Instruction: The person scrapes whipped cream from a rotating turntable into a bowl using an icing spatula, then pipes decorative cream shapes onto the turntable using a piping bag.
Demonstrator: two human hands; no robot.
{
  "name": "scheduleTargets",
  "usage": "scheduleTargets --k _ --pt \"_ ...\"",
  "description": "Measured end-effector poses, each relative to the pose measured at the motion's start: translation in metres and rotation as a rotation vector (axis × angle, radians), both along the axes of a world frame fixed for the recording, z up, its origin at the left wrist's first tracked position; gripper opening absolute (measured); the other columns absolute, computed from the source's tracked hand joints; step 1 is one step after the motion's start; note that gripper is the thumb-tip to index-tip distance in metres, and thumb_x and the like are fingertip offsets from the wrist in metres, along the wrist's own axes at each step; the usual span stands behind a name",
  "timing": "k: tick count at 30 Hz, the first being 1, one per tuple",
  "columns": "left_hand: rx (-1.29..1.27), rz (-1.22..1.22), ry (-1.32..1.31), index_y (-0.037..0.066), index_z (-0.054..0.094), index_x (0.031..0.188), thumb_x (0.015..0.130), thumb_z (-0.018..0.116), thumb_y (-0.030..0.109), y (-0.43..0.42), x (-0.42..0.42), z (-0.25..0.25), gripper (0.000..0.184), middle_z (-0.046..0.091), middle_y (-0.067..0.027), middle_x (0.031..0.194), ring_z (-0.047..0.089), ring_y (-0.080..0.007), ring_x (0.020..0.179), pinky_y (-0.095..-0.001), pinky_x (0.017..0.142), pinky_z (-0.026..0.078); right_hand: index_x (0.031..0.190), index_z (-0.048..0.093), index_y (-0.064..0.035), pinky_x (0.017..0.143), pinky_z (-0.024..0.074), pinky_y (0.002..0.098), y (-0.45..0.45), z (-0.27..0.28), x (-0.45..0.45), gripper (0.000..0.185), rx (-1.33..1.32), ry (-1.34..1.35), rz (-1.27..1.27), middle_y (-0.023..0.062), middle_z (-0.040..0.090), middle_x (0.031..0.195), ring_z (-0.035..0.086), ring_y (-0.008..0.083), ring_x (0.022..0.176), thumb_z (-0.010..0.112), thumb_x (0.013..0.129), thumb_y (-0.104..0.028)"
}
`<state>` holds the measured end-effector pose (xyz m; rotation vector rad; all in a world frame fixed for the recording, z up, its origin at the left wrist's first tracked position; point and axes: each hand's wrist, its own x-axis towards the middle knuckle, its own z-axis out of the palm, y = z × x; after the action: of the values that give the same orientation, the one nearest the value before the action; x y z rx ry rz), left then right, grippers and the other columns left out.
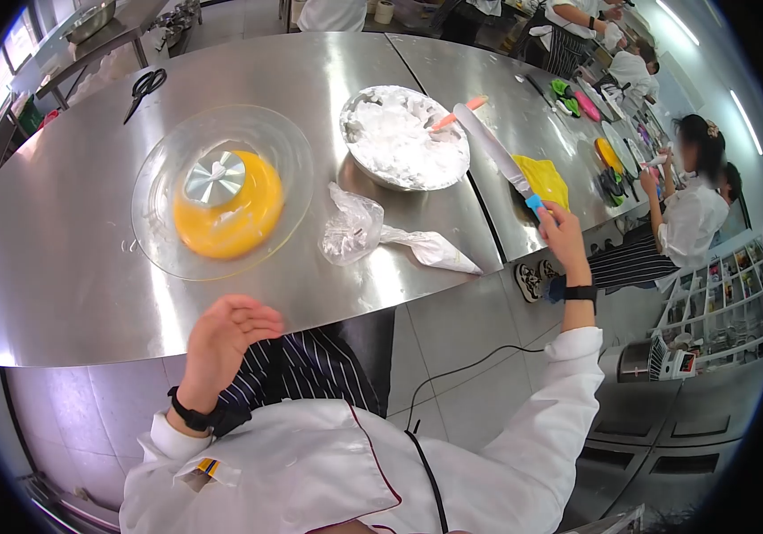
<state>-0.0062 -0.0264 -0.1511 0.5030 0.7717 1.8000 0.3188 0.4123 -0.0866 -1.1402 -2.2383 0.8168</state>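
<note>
Stage: seems early; the cream looks whipped, while only white smears and a small dab show on the clear turntable; what remains cannot be told.
Bowl: metal, on the worktop, well filled with cream, an orange tool leaning in it.
Piping bag: lying near the bowl, something white inside its narrow end.
Turntable: left of the bowl, a yellow base seemingly showing through.
Right hand: gripping a raised spreading knife.
Left hand: holding nothing, fingers loosely bent, by the worktop's edge.
</note>
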Motion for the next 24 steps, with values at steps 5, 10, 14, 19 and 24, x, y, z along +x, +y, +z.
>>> scheduleTargets --k 5,10,14,19,24 --pt "0.119 0.124 0.128 -0.007 0.024 0.131 0.088 0.046 0.025 0.122 0.03 0.049 0.058 0.029 -0.0243 0.136 0.031 -0.0321 0.128 -0.0383 0.105 0.027 0.099 0.063 0.0018 0.043 0.0326 0.0225 0.013 0.039 0.007 0.032 0.019 -0.225 0.035 -0.0016 0.047 0.051 0.042 0.0051 0.046 0.057 0.086 -0.027" --pt "-0.142 0.116 -0.112 -0.008 0.011 0.135 0.089 0.042 0.03 0.207 0.017 0.033 0.067 0.022 -0.0258 0.138 0.03 -0.0324 0.127 -0.0367 0.106 0.026 0.097 0.063 0.0022 0.043 0.0322 0.0244 -0.002 0.076 -0.005 0.034 0.031 -0.435 0.093 -0.0015 0.044 0.049 0.041 0.006 0.044 0.054 0.087 -0.029" --pt "-0.092 0.056 -0.106 -0.008 0.006 0.136 0.088 0.041 0.031 0.218 0.014 0.037 0.07 0.023 -0.0269 0.138 0.03 -0.0323 0.126 -0.0367 0.106 0.026 0.092 0.062 -0.0007 0.038 0.032 0.0231 -0.054 0.109 -0.027 0.029 -0.218 -0.51 0.025 -0.0021 0.045 0.049 0.041 0.0055 0.04 0.051 0.089 -0.027" --pt "-0.024 0.003 -0.068 -0.01 0.004 0.134 0.088 0.042 0.033 0.216 0.011 0.026 0.074 0.023 -0.0285 0.137 0.029 -0.0312 0.127 -0.036 0.107 0.023 0.101 0.058 -0.0044 0.035 0.0323 0.0216 -0.108 0.071 -0.025 0.025 -0.362 -0.33 0.02 -0.0013 0.046 0.052 0.04 0.0054 0.039 0.045 0.092 -0.024" --pt "-0.052 0.008 -0.069 -0.011 0.008 0.133 0.088 0.042 0.032 0.216 0.012 0.026 0.071 0.02 -0.0281 0.139 0.028 -0.0306 0.128 -0.0357 0.108 0.023 0.099 0.056 -0.002 0.035 0.0308 0.0213 -0.15 0.037 -0.029 0.026 -0.532 -0.085 0.05 0.0 0.048 0.057 0.039 0.0058 0.038 0.043 0.092 -0.023"
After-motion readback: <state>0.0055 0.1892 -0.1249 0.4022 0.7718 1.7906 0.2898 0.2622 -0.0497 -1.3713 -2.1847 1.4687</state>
